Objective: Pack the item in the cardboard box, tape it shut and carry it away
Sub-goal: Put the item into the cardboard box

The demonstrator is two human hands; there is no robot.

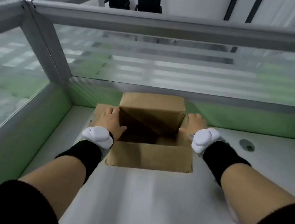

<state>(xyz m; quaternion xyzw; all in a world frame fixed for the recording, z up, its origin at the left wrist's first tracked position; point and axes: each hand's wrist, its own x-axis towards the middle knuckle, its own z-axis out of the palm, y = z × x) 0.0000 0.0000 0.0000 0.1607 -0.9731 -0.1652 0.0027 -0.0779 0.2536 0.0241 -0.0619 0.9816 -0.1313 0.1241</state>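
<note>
An open cardboard box is sitting on a pale surface, between the two hands. The left hand is lying flat, fingers spread, pressing the left flap outward; it is gripping nothing. The right hand is resting open against the right flap, thumb hooked at the box rim, also pressing rather than gripping. The far flap is standing up beyond both hands; the near flap is folding down toward the person. The inside looks dark and seemingly empty, and the item to pack is not in view.

To do this step well, both hands should probably be pushing the side flaps fully back so the opening stays wide.

Beyond the hands, a frosted glass partition is closing off the surface, and a cable hole lies right of the right hand. Nothing is blocking the box.
</note>
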